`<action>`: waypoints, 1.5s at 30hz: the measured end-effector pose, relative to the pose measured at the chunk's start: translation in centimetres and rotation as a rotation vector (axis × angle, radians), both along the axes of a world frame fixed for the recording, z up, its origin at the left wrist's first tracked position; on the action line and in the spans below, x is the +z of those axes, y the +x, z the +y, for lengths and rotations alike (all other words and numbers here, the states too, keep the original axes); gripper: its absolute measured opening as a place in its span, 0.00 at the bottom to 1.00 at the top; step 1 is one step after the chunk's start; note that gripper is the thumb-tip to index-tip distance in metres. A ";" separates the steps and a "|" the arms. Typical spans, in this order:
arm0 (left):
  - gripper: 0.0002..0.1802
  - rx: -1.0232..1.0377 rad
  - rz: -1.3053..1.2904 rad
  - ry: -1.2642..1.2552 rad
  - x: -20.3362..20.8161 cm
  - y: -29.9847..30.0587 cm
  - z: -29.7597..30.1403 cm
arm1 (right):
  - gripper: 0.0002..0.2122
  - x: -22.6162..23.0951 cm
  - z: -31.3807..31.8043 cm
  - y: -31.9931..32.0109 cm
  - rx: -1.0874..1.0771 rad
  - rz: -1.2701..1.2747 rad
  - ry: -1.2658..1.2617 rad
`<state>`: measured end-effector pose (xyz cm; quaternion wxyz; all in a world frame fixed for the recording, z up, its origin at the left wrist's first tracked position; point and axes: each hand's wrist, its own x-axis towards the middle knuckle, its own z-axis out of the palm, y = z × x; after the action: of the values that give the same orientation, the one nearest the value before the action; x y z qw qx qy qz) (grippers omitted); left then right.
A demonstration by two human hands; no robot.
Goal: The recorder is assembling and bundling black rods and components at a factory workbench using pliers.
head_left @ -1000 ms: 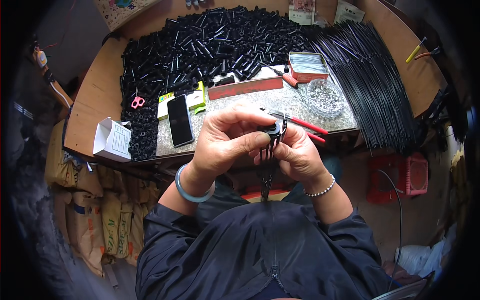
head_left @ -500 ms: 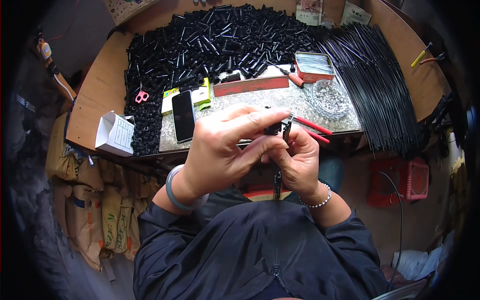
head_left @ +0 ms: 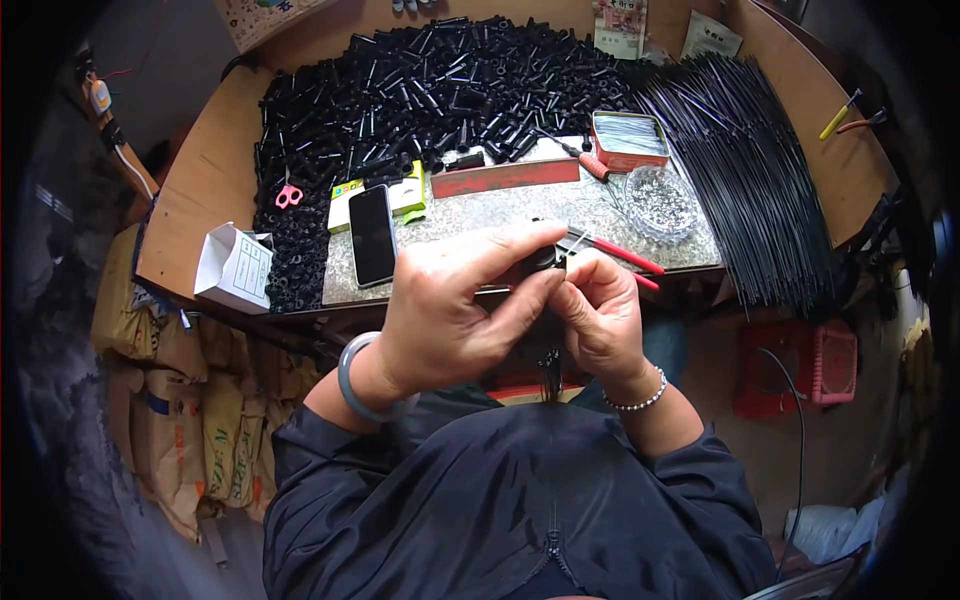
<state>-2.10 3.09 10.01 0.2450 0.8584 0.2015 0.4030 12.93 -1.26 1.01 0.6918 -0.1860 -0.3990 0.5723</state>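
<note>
My left hand [head_left: 450,300] is closed, thumb and fingers gripping a small black plastic part [head_left: 540,259] whose shape is mostly covered. Close against it, my right hand [head_left: 605,318] pinches with thumb and forefinger; what sits between those fingertips is too small and hidden to make out. Both hands are held above the bench's front edge. Just beyond them lie pliers with red handles [head_left: 625,252], partly behind my right fingers. Below the hands, a dark glossy bundle [head_left: 551,372] shows in front of my jacket.
A heap of black tubular parts [head_left: 430,90] covers the back of the bench. Long black rods [head_left: 745,180] lie at the right. Nearby are a clear bowl [head_left: 661,203], a red tin of thin wires [head_left: 630,140], a phone [head_left: 373,236], pink scissors [head_left: 288,194] and a white box [head_left: 234,268].
My right fingertips have moved up and closer to the part in my left hand. The dark piece that stood upright between the hands no longer shows there. The view has shifted slightly.
</note>
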 end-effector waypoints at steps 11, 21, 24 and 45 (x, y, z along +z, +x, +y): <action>0.15 -0.078 0.022 -0.195 -0.2 -0.4 0.7 | 0.10 0.9 -0.8 -1.1 -0.110 -0.081 -0.049; 0.39 -0.162 -0.092 -0.230 0.3 -0.2 1.2 | 0.24 -1.5 0.0 -1.4 -0.056 -0.584 0.067; 0.36 -0.108 -0.080 -0.243 0.3 -0.6 1.2 | 0.17 -1.0 0.6 -2.7 -0.366 -0.733 0.163; 0.16 -0.047 -0.113 -0.435 -5.2 0.0 0.5 | 0.20 -2.4 0.7 0.1 -0.067 -1.077 0.256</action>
<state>-2.05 3.62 4.79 0.4444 0.7659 0.2496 0.3919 13.00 -0.57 -1.43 0.4249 -0.3793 -0.7567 0.3210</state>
